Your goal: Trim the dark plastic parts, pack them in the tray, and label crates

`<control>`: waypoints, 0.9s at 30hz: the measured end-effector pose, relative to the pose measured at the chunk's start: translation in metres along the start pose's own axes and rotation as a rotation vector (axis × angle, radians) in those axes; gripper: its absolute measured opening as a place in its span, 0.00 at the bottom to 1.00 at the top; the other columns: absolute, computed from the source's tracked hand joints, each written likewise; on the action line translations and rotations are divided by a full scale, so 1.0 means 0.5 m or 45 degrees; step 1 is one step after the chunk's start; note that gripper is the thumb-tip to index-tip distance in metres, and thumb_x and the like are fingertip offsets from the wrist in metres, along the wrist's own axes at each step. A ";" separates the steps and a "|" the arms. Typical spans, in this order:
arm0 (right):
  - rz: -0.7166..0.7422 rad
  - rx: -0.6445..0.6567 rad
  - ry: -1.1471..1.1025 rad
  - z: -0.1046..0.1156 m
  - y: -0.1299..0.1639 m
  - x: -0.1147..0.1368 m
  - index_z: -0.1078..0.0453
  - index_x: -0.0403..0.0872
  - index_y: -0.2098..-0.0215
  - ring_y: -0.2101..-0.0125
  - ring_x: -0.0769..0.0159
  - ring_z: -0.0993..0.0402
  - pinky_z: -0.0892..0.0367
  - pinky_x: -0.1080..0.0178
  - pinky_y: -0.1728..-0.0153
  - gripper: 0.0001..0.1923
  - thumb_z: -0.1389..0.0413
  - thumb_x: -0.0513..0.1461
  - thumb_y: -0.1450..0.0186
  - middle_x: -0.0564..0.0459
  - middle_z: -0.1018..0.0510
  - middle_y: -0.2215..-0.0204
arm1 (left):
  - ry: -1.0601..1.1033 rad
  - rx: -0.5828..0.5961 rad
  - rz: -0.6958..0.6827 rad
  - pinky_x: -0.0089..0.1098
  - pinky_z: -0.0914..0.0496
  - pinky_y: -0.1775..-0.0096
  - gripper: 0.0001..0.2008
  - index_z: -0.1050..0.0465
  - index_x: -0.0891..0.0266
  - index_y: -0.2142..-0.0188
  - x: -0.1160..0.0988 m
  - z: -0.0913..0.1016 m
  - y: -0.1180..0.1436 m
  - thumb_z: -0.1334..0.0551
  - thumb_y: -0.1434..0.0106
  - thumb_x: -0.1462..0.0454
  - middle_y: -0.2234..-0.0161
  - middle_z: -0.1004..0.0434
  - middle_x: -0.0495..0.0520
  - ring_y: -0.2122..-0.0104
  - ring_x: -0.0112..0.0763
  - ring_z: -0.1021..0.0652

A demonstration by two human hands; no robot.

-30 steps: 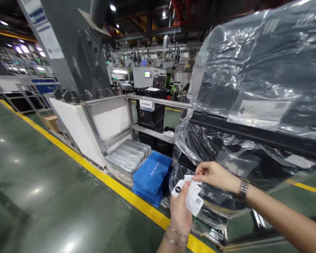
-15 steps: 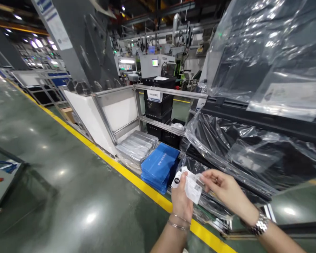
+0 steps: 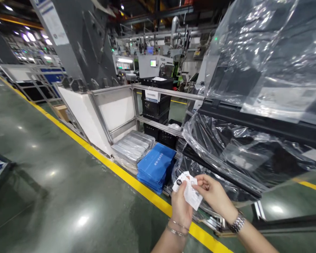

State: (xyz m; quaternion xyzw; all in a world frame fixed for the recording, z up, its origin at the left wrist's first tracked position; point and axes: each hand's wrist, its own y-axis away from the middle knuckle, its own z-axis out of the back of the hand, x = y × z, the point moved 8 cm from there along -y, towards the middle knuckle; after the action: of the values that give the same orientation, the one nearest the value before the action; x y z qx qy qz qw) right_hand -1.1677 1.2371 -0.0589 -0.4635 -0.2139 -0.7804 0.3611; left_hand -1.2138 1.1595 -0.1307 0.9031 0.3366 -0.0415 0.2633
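In the head view, the left hand is closed around a small fan of white paper labels, thumb pressed across their faces, holding them upright in front of the chest. The right hand meets it from the right, thumb and forefinger pinching the edge of the front label. The labels sit low in the middle of the view, above the yellow floor line and just in front of the clear plastic bags wrapped over black moulded parts on the black rack.

Judging by how things lie, the work looks to be at an early or middle point: several labels are fanned in the left hand, and one seems to be getting separated from the rest. Larger white sheets already lie behind the plastic on the upper wrapped load; whether they came from this bundle cannot be told.

As to writing, the labels carry a black round mark with a pale figure in it, small square codes and fine print, all too small to read. The blue flat folded sheets stacked on the floor bear a line of pale characters, unreadable. A white sign with blue characters hangs on the stacked black plastic crates, also unreadable, as is the blue-and-white notice on the grey pillar. No brand can be made out.
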 end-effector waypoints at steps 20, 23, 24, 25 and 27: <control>-0.353 -0.043 -0.218 0.127 0.037 -0.108 0.39 0.48 0.79 0.87 0.78 0.52 0.56 0.68 0.82 0.26 0.41 0.60 0.56 0.64 0.41 0.90 | -0.035 0.007 0.031 0.34 0.23 0.60 0.05 0.23 0.70 0.65 0.039 -0.013 -0.059 0.36 0.42 0.72 0.67 0.18 0.59 0.67 0.35 0.18; -0.412 -0.069 -0.253 0.161 0.051 -0.127 0.39 0.47 0.77 0.87 0.78 0.50 0.57 0.69 0.82 0.28 0.39 0.61 0.57 0.62 0.39 0.91 | 0.023 0.015 0.062 0.29 0.24 0.65 0.07 0.23 0.71 0.69 0.041 -0.059 -0.109 0.41 0.37 0.72 0.71 0.18 0.57 0.71 0.29 0.19; -0.427 -0.073 -0.263 0.168 0.055 -0.132 0.38 0.47 0.76 0.87 0.77 0.49 0.56 0.69 0.83 0.29 0.39 0.61 0.58 0.61 0.37 0.91 | 0.044 0.031 0.074 0.28 0.25 0.65 0.09 0.24 0.70 0.71 0.043 -0.079 -0.125 0.42 0.36 0.72 0.73 0.19 0.55 0.73 0.28 0.20; -0.437 -0.076 -0.270 0.172 0.058 -0.138 0.36 0.46 0.74 0.87 0.77 0.47 0.55 0.69 0.83 0.30 0.38 0.61 0.59 0.60 0.35 0.90 | 0.064 0.055 0.086 0.28 0.25 0.64 0.11 0.24 0.69 0.72 0.044 -0.100 -0.139 0.43 0.35 0.72 0.74 0.20 0.54 0.74 0.26 0.21; -0.440 -0.086 -0.268 0.172 0.059 -0.148 0.34 0.45 0.74 0.86 0.76 0.44 0.53 0.69 0.83 0.30 0.38 0.60 0.60 0.57 0.32 0.89 | 0.099 0.113 0.106 0.33 0.25 0.58 0.16 0.25 0.67 0.75 0.045 -0.143 -0.155 0.46 0.34 0.70 0.76 0.21 0.52 0.75 0.25 0.22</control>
State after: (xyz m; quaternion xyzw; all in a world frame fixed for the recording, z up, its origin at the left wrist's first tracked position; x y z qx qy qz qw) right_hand -1.0735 1.3025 -0.0830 -0.5109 -0.3005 -0.7847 0.1816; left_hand -1.2527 1.2580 -0.1096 0.9281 0.3064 -0.0104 0.2112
